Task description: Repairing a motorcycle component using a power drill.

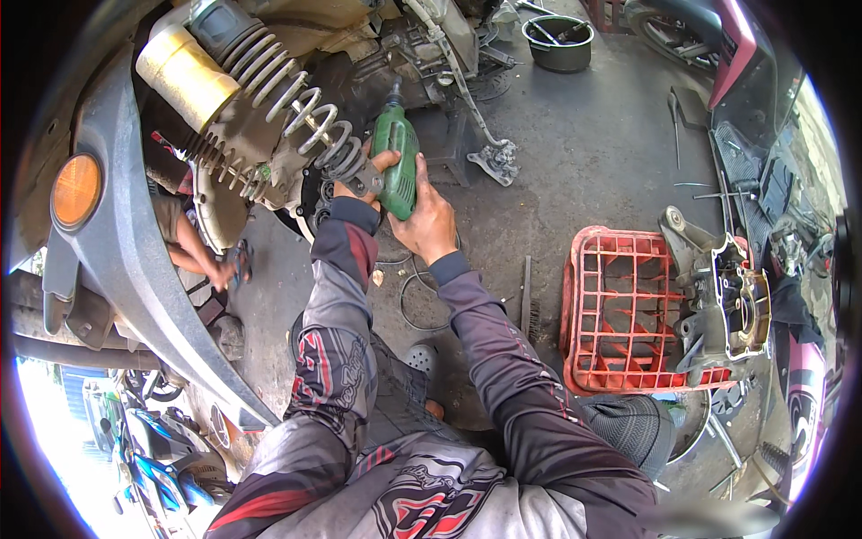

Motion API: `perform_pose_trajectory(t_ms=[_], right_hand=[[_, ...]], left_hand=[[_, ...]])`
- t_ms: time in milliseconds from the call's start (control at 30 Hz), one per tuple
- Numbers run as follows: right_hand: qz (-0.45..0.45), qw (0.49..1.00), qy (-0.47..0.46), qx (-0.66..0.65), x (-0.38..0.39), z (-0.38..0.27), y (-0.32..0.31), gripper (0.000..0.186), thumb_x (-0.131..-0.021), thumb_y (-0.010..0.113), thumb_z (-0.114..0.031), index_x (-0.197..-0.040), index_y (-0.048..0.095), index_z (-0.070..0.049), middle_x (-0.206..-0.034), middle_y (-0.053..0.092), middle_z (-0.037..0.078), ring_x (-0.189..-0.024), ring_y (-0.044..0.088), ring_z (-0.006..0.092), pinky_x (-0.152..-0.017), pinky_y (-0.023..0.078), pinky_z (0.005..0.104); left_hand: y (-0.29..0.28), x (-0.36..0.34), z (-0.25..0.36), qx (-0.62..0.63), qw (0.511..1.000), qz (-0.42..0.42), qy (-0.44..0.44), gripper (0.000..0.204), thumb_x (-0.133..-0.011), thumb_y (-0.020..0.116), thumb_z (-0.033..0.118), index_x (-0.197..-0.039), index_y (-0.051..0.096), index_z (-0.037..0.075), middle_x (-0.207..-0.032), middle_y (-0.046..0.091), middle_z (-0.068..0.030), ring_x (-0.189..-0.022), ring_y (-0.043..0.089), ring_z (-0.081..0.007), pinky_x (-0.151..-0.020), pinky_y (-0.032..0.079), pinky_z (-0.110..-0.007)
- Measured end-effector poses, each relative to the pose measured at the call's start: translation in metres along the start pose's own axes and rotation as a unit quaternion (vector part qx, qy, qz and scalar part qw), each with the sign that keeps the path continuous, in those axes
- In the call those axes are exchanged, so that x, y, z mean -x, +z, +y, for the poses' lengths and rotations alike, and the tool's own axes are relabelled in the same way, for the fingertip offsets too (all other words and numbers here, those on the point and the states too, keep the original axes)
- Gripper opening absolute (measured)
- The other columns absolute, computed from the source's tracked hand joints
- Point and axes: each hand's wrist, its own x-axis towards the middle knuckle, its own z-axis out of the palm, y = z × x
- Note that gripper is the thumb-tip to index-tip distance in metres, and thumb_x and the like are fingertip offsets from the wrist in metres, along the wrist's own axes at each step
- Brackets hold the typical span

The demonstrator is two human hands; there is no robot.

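Note:
A green power drill (395, 135) points away from me, its bit toward the engine assembly (422, 49) under the motorcycle. My right hand (426, 217) is closed on the drill's lower body. My left hand (379, 160) grips the drill from the left side, partly hidden behind it and beside the metal shock mount. Just left are the coil spring shock (269, 81) with a gold cylinder (184, 72) and a second spring (224, 157). A metal stand lever (476, 117) hangs right of the drill. Whether the bit touches anything is unclear.
A red crate (610, 305) holds an engine casing (742, 299) at right. A black pot (558, 56) with tools stands behind. A cord (418, 314) and a long tool (527, 296) lie on the floor. Another person's leg (189, 241) shows at left behind the grey fairing (121, 225).

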Motion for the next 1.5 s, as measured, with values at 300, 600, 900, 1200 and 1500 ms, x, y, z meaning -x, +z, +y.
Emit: perform_pose_trajectory(t_ms=[300,600,900,1200,1500], right_hand=[[0.022,1.0,-0.015,0.005,0.001,0.005,0.003,0.112,-0.068,0.083,-0.018,-0.161,0.02,-0.006,-0.108,0.07,0.026,-0.091,0.069,0.0457,-0.078,0.057,0.0495],[0.013,1.0,-0.003,0.003,0.005,0.005,0.003,0.114,-0.068,0.083,-0.017,-0.161,0.019,-0.006,-0.108,0.07,0.026,-0.091,0.07,0.045,-0.078,0.058,0.0488],[0.009,1.0,0.013,0.008,0.01,0.009,0.0,0.113,-0.068,0.083,-0.018,-0.161,0.019,-0.005,-0.11,0.069,0.026,-0.092,0.07,0.0451,-0.08,0.058,0.0485],[-0.001,1.0,0.001,0.013,-0.003,-0.002,-0.005,0.114,-0.068,0.083,-0.018,-0.161,0.019,-0.006,-0.111,0.07,0.026,-0.092,0.07,0.0453,-0.079,0.058,0.0491],[0.011,1.0,0.009,0.012,0.007,0.008,-0.002,0.114,-0.069,0.083,-0.018,-0.162,0.018,-0.008,-0.111,0.07,0.025,-0.093,0.07,0.0454,-0.08,0.058,0.0495]], left_hand=[[0.007,0.003,0.008,-0.008,1.0,0.0,-0.007,0.057,-0.088,0.066,0.009,-0.144,0.054,0.004,-0.122,0.068,-0.0116,-0.104,0.07,-0.0243,-0.093,0.058,-0.038],[-0.007,-0.009,-0.013,-0.007,1.0,0.007,0.001,0.053,-0.088,0.065,0.009,-0.139,0.057,0.002,-0.12,0.069,-0.0131,-0.102,0.071,-0.0243,-0.092,0.059,-0.038],[0.005,-0.006,-0.012,-0.005,0.998,0.038,-0.043,0.051,-0.087,0.067,0.01,-0.136,0.059,0.003,-0.118,0.07,-0.013,-0.098,0.072,-0.0248,-0.089,0.06,-0.039],[0.001,-0.003,0.0,0.035,0.999,-0.016,0.017,0.06,-0.088,0.063,0.007,-0.147,0.05,0.003,-0.129,0.065,-0.0126,-0.111,0.067,-0.0247,-0.098,0.055,-0.038],[0.007,-0.005,-0.01,-0.018,0.999,0.022,-0.026,0.054,-0.088,0.065,0.01,-0.141,0.057,0.003,-0.121,0.069,-0.0125,-0.101,0.071,-0.0249,-0.091,0.059,-0.039]])
